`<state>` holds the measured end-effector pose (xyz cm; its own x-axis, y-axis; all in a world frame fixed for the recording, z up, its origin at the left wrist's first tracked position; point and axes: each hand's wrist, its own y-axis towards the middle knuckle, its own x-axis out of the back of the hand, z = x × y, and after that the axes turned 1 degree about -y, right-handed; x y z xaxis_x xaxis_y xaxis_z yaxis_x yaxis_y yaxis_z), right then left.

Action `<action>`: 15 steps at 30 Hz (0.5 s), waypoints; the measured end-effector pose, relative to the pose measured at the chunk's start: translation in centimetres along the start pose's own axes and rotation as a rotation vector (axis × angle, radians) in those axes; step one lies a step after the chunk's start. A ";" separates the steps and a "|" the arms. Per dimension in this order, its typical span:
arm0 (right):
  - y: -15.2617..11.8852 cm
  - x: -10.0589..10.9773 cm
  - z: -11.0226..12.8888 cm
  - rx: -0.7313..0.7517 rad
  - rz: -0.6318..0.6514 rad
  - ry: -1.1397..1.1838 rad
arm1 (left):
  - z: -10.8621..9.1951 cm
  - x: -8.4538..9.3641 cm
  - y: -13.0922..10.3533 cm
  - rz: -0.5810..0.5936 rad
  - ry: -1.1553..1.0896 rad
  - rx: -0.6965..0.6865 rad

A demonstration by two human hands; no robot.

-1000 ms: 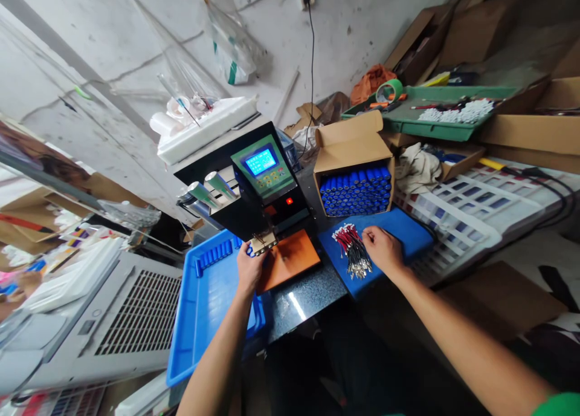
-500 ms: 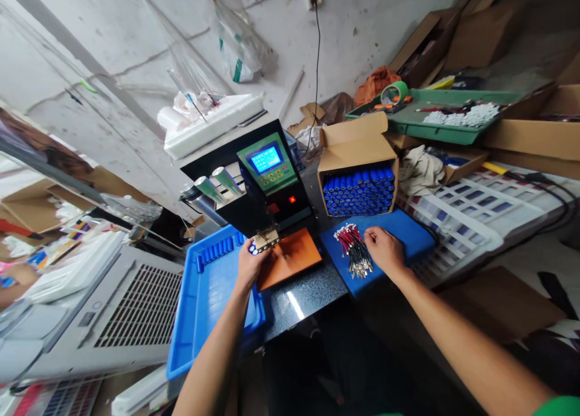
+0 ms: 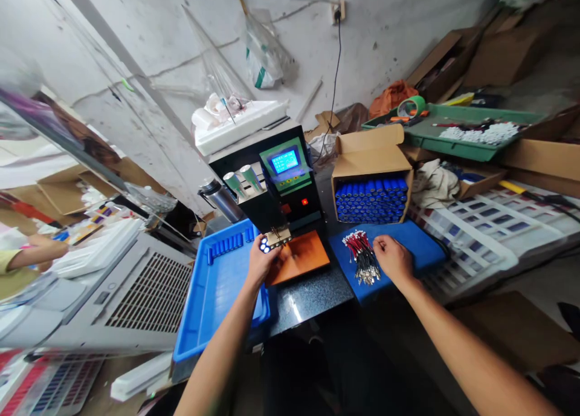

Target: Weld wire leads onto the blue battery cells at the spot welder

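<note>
My left hand point(image 3: 260, 262) is closed around a battery cell point(image 3: 264, 245) with a pale round end, at the front of a spot welder point(image 3: 308, 205) with a lit screen. A small beige holder point(image 3: 278, 237) with a row of metal contacts lies against the cell, under the welder's head. Beneath is an orange board point(image 3: 310, 260). My right hand point(image 3: 393, 260) rests on a blue mat point(image 3: 421, 247) with its fingers curled in; whatever they may hold is hidden. Just left of it lies a bundle of red and black wires point(image 3: 365, 259) with metal ends.
A blue tray point(image 3: 199, 307) holds several blue cells at its far end. Behind the mat stands an open carton point(image 3: 369, 144) packed with blue cells. At the back right is a green tray point(image 3: 471, 150). Another person's arm point(image 3: 40, 253) shows at the far left.
The camera view has shifted, so the bench appears farther right. My left hand stays at the welder and my right hand beside the wires. More of the other person's arm shows.
</note>
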<state>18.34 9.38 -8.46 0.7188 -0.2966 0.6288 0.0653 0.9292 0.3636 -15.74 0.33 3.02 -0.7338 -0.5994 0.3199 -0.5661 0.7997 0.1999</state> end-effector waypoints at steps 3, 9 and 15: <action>-0.1 0.0 0.0 0.005 0.002 -0.002 | 0.1 -0.1 -0.2 -0.007 -0.018 0.002; -0.3 -0.1 0.0 -0.005 -0.010 -0.001 | -0.1 -0.5 -0.9 -0.048 -0.072 -0.051; -0.4 -0.1 -0.2 -0.017 0.006 0.004 | 0.3 -0.5 -1.2 -0.040 -0.063 -0.093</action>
<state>18.33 9.12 -8.82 0.7217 -0.2899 0.6285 0.0724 0.9347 0.3481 -14.84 -0.37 2.35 -0.7350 -0.6296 0.2519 -0.5603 0.7730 0.2975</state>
